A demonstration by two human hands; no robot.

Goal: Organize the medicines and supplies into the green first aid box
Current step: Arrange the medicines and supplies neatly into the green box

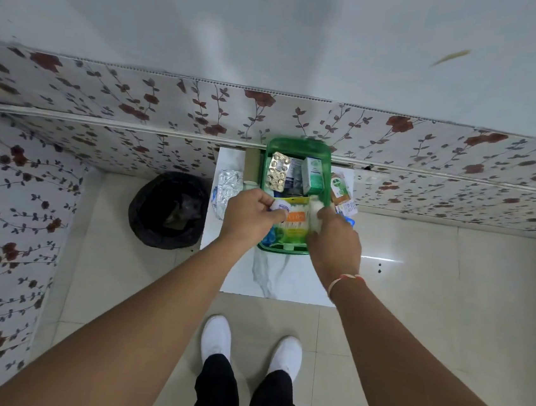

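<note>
The green first aid box stands open on a small white table. Inside lie a golden blister strip, a green-and-white carton and a yellow-green packet. My left hand is closed on a small white round container over the box's near-left part. My right hand grips a white cotton wad at the box's near-right side. Both hands hide the near half of the box.
On the table left of the box lie silver foil strips and a brown cardboard tube. Sachets and a blue item lie to its right. A black-lined bin stands left of the table. A floral wall runs behind.
</note>
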